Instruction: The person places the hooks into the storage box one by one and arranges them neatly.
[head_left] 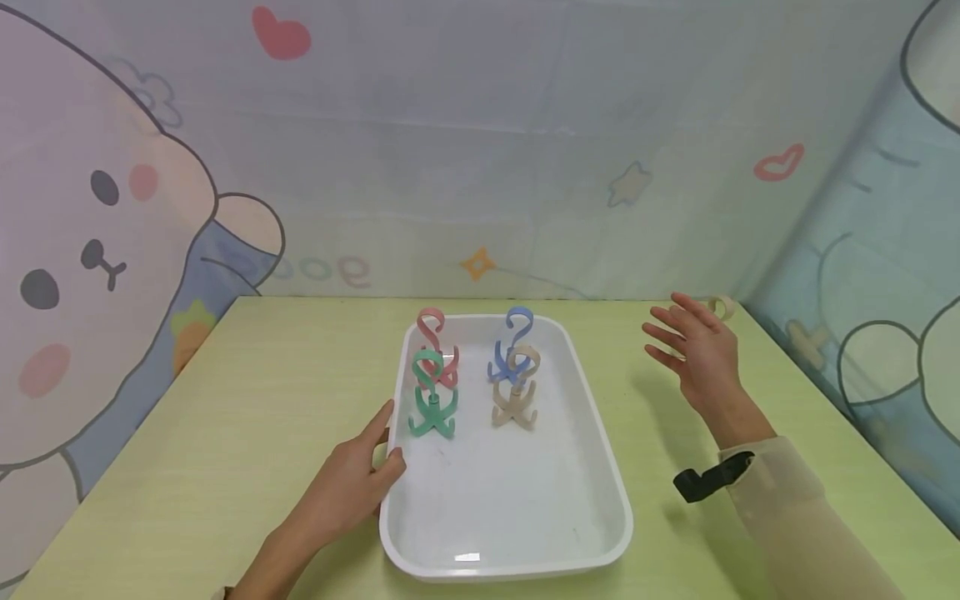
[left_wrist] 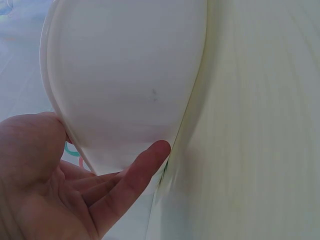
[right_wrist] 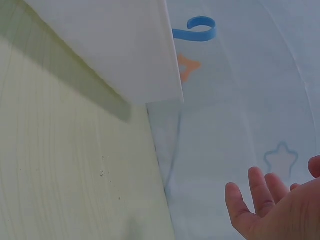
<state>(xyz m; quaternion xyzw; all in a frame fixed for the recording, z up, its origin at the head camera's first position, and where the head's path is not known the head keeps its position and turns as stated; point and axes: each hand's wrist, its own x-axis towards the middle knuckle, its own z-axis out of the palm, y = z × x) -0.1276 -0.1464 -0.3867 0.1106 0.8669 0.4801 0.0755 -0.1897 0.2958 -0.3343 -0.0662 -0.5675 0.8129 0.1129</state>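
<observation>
A white tray [head_left: 502, 500] lies in the middle of the yellow-green table [head_left: 247, 433]. Four hooks stand upright at its far end: pink [head_left: 435, 337], blue [head_left: 513, 337], green [head_left: 431, 400] and beige [head_left: 517, 392]. My left hand [head_left: 378, 450] rests against the tray's left rim, the thumb lying over the rim and the fingers straight along the outer wall [left_wrist: 130, 75]. My right hand [head_left: 686, 346] hovers open above the table to the right of the tray, holding nothing. In the right wrist view its fingers [right_wrist: 260, 195] spread in the air beyond the tray's corner [right_wrist: 115, 45], with the blue hook's top [right_wrist: 200, 29] showing above it.
One more beige hook [head_left: 722, 307] sits at the table's far right corner, just behind my right hand. Cartoon-printed cloth walls [head_left: 480, 167] close in the table at the back and on both sides. A black strap [head_left: 708, 479] sits on my right wrist.
</observation>
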